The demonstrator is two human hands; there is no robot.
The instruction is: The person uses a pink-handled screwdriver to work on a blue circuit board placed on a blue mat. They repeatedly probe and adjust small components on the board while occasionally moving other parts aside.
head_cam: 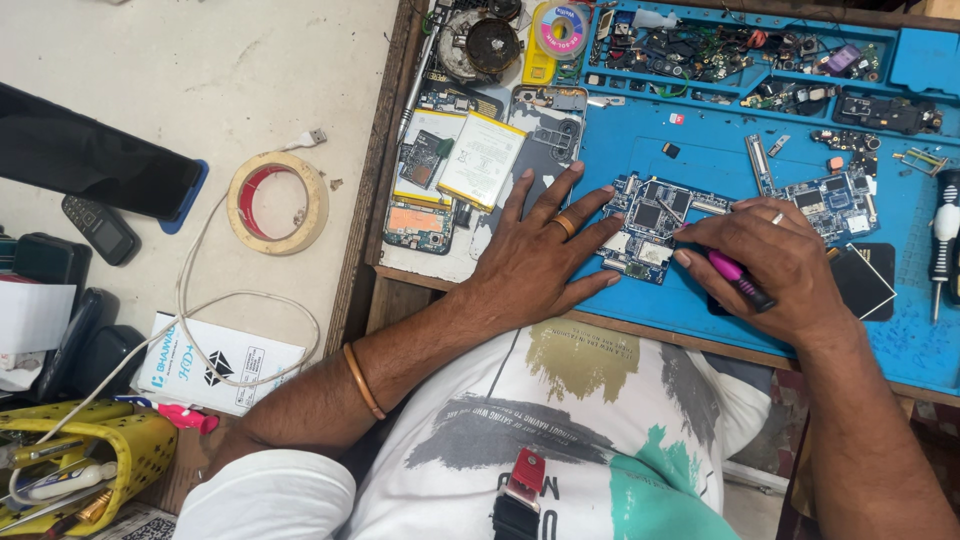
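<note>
Left hand [540, 250] lay flat, palm down, fingers spread, forearm angled across the body. Right hand [775, 265] was curled closed, knuckles up, wrist bent inward.

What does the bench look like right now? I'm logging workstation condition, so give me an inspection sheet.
Surface: blue work mat, scuffed, on a wooden bench.
Job's things: circuit board flat on the mat; pink-handled tool.
Clutter: second board, opened phone, tray of small parts, tape roll.
Grippers: left hand pressed flat beside the circuit board; right hand gripping the pink-handled tool at the board.
Cables: white cable looping left of the bench.
Surroundings: yellow basket, keypad phone.
</note>
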